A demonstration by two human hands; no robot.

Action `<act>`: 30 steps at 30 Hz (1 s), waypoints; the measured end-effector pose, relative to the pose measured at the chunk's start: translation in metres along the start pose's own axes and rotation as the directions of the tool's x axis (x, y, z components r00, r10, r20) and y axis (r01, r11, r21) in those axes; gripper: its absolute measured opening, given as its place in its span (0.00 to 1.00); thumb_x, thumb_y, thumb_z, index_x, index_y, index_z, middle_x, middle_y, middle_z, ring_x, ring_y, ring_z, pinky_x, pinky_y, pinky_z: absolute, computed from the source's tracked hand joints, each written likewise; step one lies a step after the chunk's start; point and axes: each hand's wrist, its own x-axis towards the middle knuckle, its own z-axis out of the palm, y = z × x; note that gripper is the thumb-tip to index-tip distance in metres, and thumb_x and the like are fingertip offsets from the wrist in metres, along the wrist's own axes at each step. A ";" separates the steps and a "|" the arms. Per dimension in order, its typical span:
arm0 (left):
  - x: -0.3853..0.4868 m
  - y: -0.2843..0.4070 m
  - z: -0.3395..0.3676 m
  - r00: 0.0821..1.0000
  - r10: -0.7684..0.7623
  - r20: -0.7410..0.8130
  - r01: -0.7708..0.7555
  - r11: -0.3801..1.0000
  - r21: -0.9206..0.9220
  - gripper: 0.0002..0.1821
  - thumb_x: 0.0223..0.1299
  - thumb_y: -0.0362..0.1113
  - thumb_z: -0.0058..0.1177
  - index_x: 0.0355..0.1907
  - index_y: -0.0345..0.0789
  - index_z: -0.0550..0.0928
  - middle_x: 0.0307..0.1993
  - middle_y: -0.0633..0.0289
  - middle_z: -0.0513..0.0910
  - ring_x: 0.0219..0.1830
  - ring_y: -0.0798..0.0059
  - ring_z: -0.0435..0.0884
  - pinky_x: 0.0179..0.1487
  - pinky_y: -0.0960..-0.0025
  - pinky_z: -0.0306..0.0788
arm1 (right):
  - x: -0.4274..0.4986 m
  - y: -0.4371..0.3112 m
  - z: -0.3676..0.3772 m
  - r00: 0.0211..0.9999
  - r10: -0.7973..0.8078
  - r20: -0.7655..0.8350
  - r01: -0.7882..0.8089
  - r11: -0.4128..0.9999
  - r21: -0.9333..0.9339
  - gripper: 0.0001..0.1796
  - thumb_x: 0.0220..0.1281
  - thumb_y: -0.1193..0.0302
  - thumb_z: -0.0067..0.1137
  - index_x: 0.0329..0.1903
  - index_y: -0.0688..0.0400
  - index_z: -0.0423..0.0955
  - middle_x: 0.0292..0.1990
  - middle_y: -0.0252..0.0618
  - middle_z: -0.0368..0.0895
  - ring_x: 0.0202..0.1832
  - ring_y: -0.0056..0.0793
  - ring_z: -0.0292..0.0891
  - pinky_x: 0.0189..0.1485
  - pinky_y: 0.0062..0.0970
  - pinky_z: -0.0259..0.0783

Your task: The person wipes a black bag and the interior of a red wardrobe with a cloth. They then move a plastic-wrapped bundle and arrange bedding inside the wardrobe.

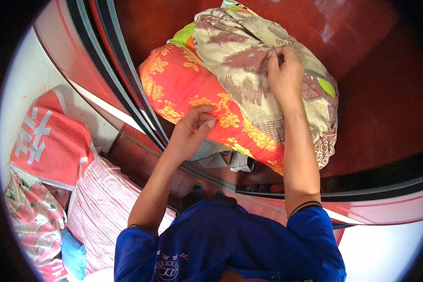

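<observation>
A bulky bundle of bedding lies before me on a red-brown wooden shelf. Its near left part is a red quilt [197, 83] with golden flower brocade. Over its far right part lies a creased beige and brown patterned cloth [246, 67], with bits of lime green fabric [184, 34] showing at its edges. My right hand [285, 68] rests on the patterned cloth, thumb and fingertips pinched on its surface. Over the near edge of the red quilt is my left hand [195, 128], fingers loosely curled and thumb apart, nothing visible in it.
Dark sliding-door tracks or frame edges [116, 70] curve along the left of the cabinet [380, 116]. Below the bundle, a whitish cloth [208, 155] shows partly. At lower left lie a red cloth with white characters [56, 141], a striped pink sheet [102, 208] and a blue item [73, 252].
</observation>
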 end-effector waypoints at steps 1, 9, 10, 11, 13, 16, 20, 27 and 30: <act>0.001 0.001 0.006 1.000 0.018 -0.019 -0.019 0.998 -0.057 0.26 0.78 0.40 0.56 0.71 0.31 0.70 0.53 0.58 0.83 0.60 0.73 0.80 0.66 0.67 0.72 | -0.001 -0.011 -0.008 0.998 0.050 -0.033 -0.046 0.993 0.110 0.10 0.70 0.67 0.64 0.43 0.61 0.80 0.34 0.48 0.85 0.36 0.38 0.81 0.45 0.40 0.74; -0.021 -0.012 0.039 0.923 0.289 -0.254 -0.261 0.955 0.140 0.33 0.67 0.41 0.61 0.72 0.32 0.71 0.64 0.51 0.80 0.65 0.61 0.78 0.73 0.58 0.65 | -0.076 -0.101 -0.080 0.916 -0.358 0.179 0.108 0.651 0.751 0.08 0.67 0.73 0.63 0.45 0.61 0.75 0.36 0.42 0.78 0.36 0.32 0.77 0.41 0.32 0.74; -0.025 -0.006 0.039 0.875 0.416 -0.249 -0.320 0.882 0.346 0.32 0.65 0.41 0.61 0.70 0.32 0.73 0.63 0.52 0.81 0.64 0.61 0.79 0.73 0.58 0.65 | -0.084 -0.102 -0.085 0.910 -0.352 0.219 0.034 0.589 0.807 0.10 0.67 0.72 0.63 0.46 0.61 0.75 0.36 0.43 0.78 0.37 0.33 0.78 0.42 0.33 0.74; -0.034 0.002 0.049 0.830 0.455 -0.322 -0.339 0.870 0.357 0.31 0.65 0.39 0.61 0.69 0.31 0.74 0.62 0.53 0.81 0.63 0.62 0.79 0.72 0.58 0.67 | -0.089 -0.102 -0.090 0.900 -0.350 0.259 -0.044 0.520 0.853 0.11 0.67 0.71 0.64 0.47 0.61 0.75 0.36 0.43 0.78 0.37 0.35 0.78 0.44 0.33 0.74; -0.051 0.028 0.074 0.787 0.349 -0.509 -0.311 0.936 0.163 0.30 0.64 0.37 0.61 0.67 0.28 0.74 0.60 0.55 0.82 0.62 0.63 0.80 0.71 0.59 0.69 | -0.095 -0.100 -0.099 0.843 -0.385 0.375 -0.196 0.429 0.882 0.11 0.67 0.71 0.64 0.47 0.62 0.75 0.36 0.43 0.78 0.38 0.36 0.78 0.44 0.33 0.73; -0.090 0.017 0.075 0.750 0.054 -0.659 -0.309 0.910 -0.277 0.32 0.66 0.35 0.62 0.69 0.28 0.70 0.62 0.56 0.80 0.63 0.64 0.79 0.71 0.60 0.71 | -0.105 -0.103 -0.102 0.798 -0.472 0.375 -0.253 0.302 0.919 0.12 0.65 0.71 0.64 0.47 0.62 0.74 0.37 0.44 0.77 0.39 0.40 0.78 0.45 0.34 0.73; -0.117 0.018 0.081 0.720 -0.007 -0.694 -0.352 0.858 -0.374 0.43 0.61 0.42 0.71 0.74 0.31 0.64 0.65 0.56 0.76 0.65 0.64 0.77 0.72 0.58 0.71 | -0.122 -0.106 -0.088 0.820 -0.496 0.285 -0.150 0.295 0.944 0.15 0.62 0.74 0.64 0.48 0.62 0.73 0.41 0.47 0.76 0.42 0.47 0.78 0.46 0.37 0.73; -0.124 0.021 0.072 0.699 -0.069 -0.712 -0.315 0.864 -0.392 0.44 0.63 0.52 0.71 0.74 0.35 0.65 0.66 0.57 0.74 0.67 0.66 0.76 0.70 0.58 0.74 | -0.132 -0.119 -0.078 0.816 -0.524 0.245 -0.066 0.336 0.939 0.19 0.56 0.73 0.66 0.48 0.63 0.71 0.44 0.53 0.75 0.49 0.57 0.73 0.53 0.47 0.69; -0.122 -0.002 0.024 0.658 0.046 -0.752 -0.373 0.887 -0.273 0.37 0.70 0.56 0.61 0.70 0.34 0.70 0.64 0.57 0.76 0.65 0.66 0.77 0.69 0.59 0.73 | -0.130 -0.119 -0.079 0.822 -0.523 0.224 -0.006 0.386 0.923 0.22 0.57 0.73 0.66 0.54 0.61 0.72 0.49 0.50 0.76 0.53 0.54 0.74 0.58 0.47 0.69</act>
